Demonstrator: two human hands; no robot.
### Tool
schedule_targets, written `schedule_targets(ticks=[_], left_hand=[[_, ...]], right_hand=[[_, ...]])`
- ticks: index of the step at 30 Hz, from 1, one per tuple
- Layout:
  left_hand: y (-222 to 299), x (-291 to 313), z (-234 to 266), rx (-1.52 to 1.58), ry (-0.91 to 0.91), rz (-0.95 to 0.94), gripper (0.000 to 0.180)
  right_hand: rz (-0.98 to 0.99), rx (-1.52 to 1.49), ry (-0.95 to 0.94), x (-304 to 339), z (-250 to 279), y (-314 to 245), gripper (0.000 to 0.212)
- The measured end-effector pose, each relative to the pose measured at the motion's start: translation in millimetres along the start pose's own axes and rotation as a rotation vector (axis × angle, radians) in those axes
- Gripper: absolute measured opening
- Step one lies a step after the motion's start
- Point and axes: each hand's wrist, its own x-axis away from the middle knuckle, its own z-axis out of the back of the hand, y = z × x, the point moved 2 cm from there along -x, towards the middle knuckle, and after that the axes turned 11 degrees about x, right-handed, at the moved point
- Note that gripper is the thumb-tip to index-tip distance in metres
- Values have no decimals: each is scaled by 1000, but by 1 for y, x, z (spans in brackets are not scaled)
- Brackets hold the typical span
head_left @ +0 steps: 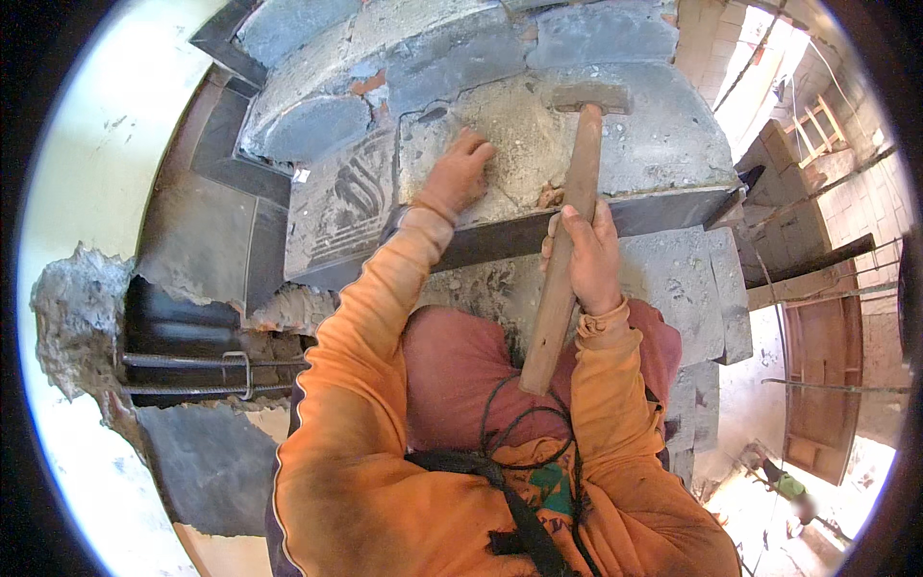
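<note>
My right hand (588,252) is wrapped round the wooden handle of a hammer (561,288). Its head rests on or just over the rough step (663,135) before me, and the handle's lower end points back toward my lap. Over the dusty, mortar-covered part of that step is my left hand (459,173), its fingers curled downward; whatever they may hold is hidden. A reddish brick fragment (550,197) lies between the two hands. Left of my left hand is a dark tile (341,207) with smeared grey streaks. A dark slab edge (519,234) runs along the step's front.
Curved grey steps (423,72) rise beyond. At left, a broken wall hole exposes steel bars (212,362) beside dark tiles (197,466). On the right the stair drops off, with rods jutting out, a wooden door (822,375) and another person (790,487) far below.
</note>
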Motion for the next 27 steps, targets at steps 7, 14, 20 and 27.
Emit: schedule_targets(ticks=[7,14,20,27], left_hand=[[-18,-45,-29,-17,26,230,41],[-22,-74,-46,-24,24,279,38],[-36,-83,-58,-46,81,310,44],[-32,-91,-59,-58,111,280,38]], right_hand=[[8,43,-9,7,-1,-5,20],[-19,22,-8,0,4,1,24],[20,69,23,-3,3,-5,23],[133,223,307,-22,-16,7,28]])
